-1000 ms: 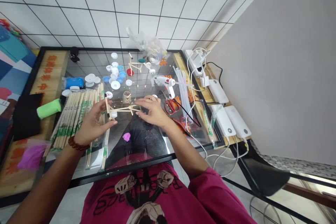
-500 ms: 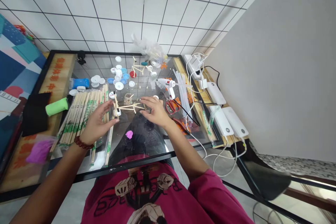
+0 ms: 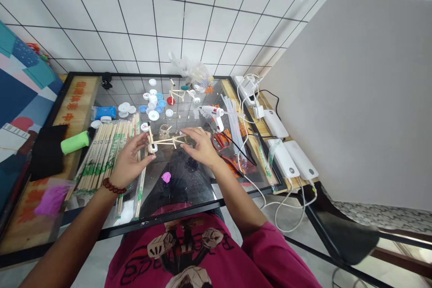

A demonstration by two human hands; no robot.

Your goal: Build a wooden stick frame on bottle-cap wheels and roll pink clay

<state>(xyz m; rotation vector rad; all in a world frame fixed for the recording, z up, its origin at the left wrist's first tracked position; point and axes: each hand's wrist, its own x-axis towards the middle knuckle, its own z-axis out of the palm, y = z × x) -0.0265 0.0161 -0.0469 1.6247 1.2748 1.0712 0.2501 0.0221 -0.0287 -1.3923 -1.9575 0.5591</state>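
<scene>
A small frame of glued wooden sticks (image 3: 166, 141), with a white bottle cap at its left end, stands on the glass tabletop between my hands. My left hand (image 3: 132, 159) is around its left end, thumb and fingers apart. At the right end is my right hand (image 3: 199, 145), its fingers spread and curved; whether the fingertips touch the sticks I cannot tell. Just behind the frame sits a small jar (image 3: 164, 131). A lump of pink clay (image 3: 166, 177) lies in front. Farther back stands a similar stick model (image 3: 180, 93) with a red cap.
Wrapped chopsticks (image 3: 104, 153) lie at the left beside green clay (image 3: 74, 142). White and blue bottle caps (image 3: 153, 115) are scattered at the back. To the right are a glue gun (image 3: 214, 114), glue sticks (image 3: 234, 128), red-handled scissors (image 3: 221, 141), pliers (image 3: 232, 165) and white cables (image 3: 248, 135).
The camera view has tilted slightly, so the table appears a little lower. My left hand has shifted slightly right; both hands remain around the stick frame.
</scene>
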